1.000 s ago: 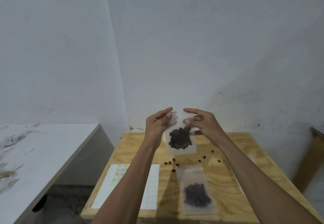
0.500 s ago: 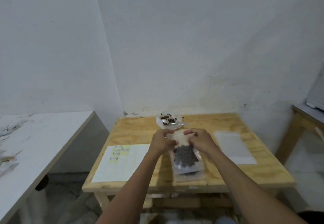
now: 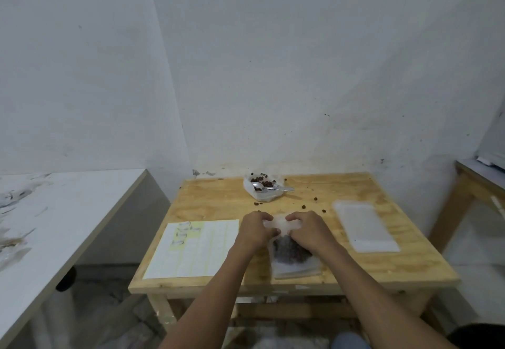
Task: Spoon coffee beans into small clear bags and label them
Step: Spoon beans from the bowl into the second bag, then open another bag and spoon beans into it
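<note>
I pinch the small clear bean-filled bag (image 3: 289,250) shut, left hand (image 3: 255,229) and right hand (image 3: 307,232) curled along its top, pressing evenly outward.

A wooden table (image 3: 224,201) stands against a white wall (image 3: 273,75), a white bench (image 3: 54,212) beside it.

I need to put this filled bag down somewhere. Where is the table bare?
Bare wood lies between the yellow-white label sheet and the far table edge, left of the white bean container. Crowded: loose coffee beans beside the clear empty-bag stack.
</note>
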`<move>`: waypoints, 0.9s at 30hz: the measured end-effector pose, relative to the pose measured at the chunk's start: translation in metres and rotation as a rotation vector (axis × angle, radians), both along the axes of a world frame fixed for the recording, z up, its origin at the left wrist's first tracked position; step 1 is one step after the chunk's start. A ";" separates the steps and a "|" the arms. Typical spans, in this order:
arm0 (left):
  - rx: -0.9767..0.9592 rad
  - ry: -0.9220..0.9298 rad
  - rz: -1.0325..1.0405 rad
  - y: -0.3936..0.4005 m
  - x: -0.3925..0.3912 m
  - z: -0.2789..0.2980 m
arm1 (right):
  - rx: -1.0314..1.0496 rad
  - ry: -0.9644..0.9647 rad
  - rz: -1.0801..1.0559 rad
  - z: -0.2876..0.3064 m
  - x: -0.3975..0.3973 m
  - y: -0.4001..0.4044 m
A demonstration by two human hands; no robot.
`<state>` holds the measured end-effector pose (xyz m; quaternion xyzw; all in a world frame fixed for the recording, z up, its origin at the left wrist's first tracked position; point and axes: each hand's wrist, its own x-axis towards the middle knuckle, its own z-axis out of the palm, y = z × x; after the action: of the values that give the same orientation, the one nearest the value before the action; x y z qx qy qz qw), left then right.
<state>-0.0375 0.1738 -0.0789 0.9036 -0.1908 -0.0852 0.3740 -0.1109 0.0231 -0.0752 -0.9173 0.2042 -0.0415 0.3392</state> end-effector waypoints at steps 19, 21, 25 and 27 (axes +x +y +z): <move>-0.032 -0.113 -0.171 -0.128 -0.032 0.025 | -0.014 -0.167 -0.484 0.032 -0.036 -0.115; -0.016 -0.069 -0.176 -0.148 -0.037 0.019 | -0.085 -0.084 -0.541 0.024 -0.044 -0.136; 0.003 -0.025 -0.185 -0.175 -0.041 0.005 | -0.096 0.079 -0.576 0.006 -0.051 -0.158; 0.015 -0.025 -0.188 -0.185 -0.043 0.000 | -0.069 0.100 -0.563 -0.001 -0.051 -0.162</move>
<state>-0.0800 -0.0110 -0.0794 0.8855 -0.2788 -0.1099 0.3551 -0.1619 -0.1386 -0.0761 -0.8364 0.4659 -0.0955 0.2726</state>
